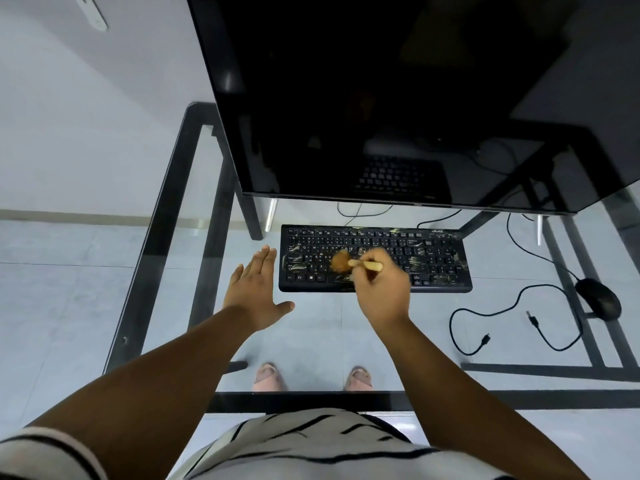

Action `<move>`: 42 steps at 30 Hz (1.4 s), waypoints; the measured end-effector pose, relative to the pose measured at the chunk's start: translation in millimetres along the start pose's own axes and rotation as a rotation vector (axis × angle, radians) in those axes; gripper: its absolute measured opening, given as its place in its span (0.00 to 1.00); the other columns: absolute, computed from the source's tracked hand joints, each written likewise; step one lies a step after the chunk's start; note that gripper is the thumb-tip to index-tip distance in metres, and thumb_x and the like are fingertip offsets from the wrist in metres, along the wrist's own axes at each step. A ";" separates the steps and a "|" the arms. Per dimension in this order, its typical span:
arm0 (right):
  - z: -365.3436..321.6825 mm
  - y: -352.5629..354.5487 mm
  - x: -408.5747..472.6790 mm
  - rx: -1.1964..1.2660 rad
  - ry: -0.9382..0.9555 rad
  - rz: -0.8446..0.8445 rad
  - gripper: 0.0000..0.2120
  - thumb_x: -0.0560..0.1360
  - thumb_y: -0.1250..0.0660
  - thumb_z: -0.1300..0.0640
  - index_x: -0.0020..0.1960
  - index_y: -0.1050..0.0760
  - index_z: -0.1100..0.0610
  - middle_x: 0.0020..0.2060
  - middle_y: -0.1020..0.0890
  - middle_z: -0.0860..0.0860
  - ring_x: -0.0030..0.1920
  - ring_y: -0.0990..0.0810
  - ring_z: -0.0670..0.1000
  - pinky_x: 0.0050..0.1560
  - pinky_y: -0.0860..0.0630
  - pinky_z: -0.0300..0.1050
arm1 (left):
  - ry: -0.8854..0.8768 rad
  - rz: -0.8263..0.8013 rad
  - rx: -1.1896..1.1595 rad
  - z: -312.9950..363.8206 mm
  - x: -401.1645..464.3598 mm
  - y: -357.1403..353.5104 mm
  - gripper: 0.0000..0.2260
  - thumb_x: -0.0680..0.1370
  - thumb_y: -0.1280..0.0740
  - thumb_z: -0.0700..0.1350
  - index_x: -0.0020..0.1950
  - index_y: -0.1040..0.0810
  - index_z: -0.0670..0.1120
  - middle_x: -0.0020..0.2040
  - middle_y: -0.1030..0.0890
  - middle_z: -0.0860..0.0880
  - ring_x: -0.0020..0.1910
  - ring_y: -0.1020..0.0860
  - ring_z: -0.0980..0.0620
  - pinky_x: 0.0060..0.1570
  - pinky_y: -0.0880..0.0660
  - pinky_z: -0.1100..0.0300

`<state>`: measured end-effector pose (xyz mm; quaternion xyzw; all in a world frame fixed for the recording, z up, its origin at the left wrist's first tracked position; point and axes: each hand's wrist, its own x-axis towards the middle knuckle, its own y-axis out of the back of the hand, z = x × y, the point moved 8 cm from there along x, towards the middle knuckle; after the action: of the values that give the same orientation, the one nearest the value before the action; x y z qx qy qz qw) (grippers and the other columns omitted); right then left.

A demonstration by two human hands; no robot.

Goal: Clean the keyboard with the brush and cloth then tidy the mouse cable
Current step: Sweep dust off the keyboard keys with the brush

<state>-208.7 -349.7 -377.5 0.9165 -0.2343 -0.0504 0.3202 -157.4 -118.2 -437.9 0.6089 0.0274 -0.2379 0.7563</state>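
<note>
Both hands are out over the glass desk (166,216), and they are doing different jobs. Furthest right of the two, the right hand (382,285) grasps a small brush (349,262) by its pale wooden handle, fingers curled round it (the handle end pokes out past the knuckles to the right). Its brown bristle head, blurred, sits just left of the fingers and down on the keys of the black keyboard (375,258), roughly in the left-middle letter rows. That keyboard lies directly under and beyond the right hand, stretching well out to its right; pale smears and dusty patches show across many keys. Left of it, the left hand (254,289) is released: fingers straight and together, thumb splayed toward the right hand, palm down, held just beside the keyboard's left edge, with the fingertips level with the middle rows. Whether the palm touches the glass I cannot tell. Both forearms reach forward from the bottom of the view, the right wrist bent slightly inward. Well to the right of the right hand lies the black mouse (598,298), and its cable (512,306) loops loosely across the glass between mouse and right hand. Beyond both hands stands a dark monitor (381,98)
</note>
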 end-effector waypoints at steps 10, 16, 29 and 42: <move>15.8 24.7 6.2 0.021 -0.030 0.066 0.07 0.75 0.33 0.61 0.42 0.26 0.51 0.28 0.24 0.43 0.26 0.28 0.43 0.26 0.34 0.39 | -0.053 0.077 -0.032 32.6 -0.8 -5.0 0.47 0.74 0.36 0.66 0.80 0.61 0.46 0.80 0.59 0.49 0.79 0.58 0.51 0.76 0.56 0.53; 23.5 24.8 5.3 0.010 0.037 -0.063 0.04 0.74 0.32 0.62 0.44 0.24 0.53 0.29 0.22 0.42 0.26 0.27 0.44 0.27 0.31 0.40 | -0.059 0.088 -0.035 44.6 -1.2 -8.4 0.46 0.75 0.38 0.65 0.80 0.61 0.46 0.80 0.59 0.50 0.79 0.58 0.51 0.76 0.57 0.53; 56.2 76.7 22.5 0.054 -0.016 0.076 0.04 0.75 0.34 0.61 0.43 0.26 0.54 0.26 0.23 0.47 0.25 0.27 0.50 0.26 0.31 0.45 | -0.068 0.094 -0.066 83.2 4.3 -16.9 0.44 0.76 0.37 0.64 0.80 0.58 0.46 0.80 0.58 0.50 0.79 0.59 0.51 0.76 0.56 0.54; 68.1 79.0 44.0 0.190 0.028 -0.212 0.06 0.79 0.34 0.57 0.54 0.21 0.51 0.34 0.18 0.52 0.29 0.25 0.47 0.32 0.28 0.43 | -0.057 0.098 -0.058 123.3 13.7 -22.8 0.43 0.76 0.39 0.65 0.80 0.58 0.46 0.80 0.57 0.50 0.79 0.58 0.52 0.75 0.56 0.53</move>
<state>-217.6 -462.5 -380.5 0.9629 -0.1353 -0.0488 0.2283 -184.8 -241.1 -431.4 0.5804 -0.0172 -0.2172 0.7846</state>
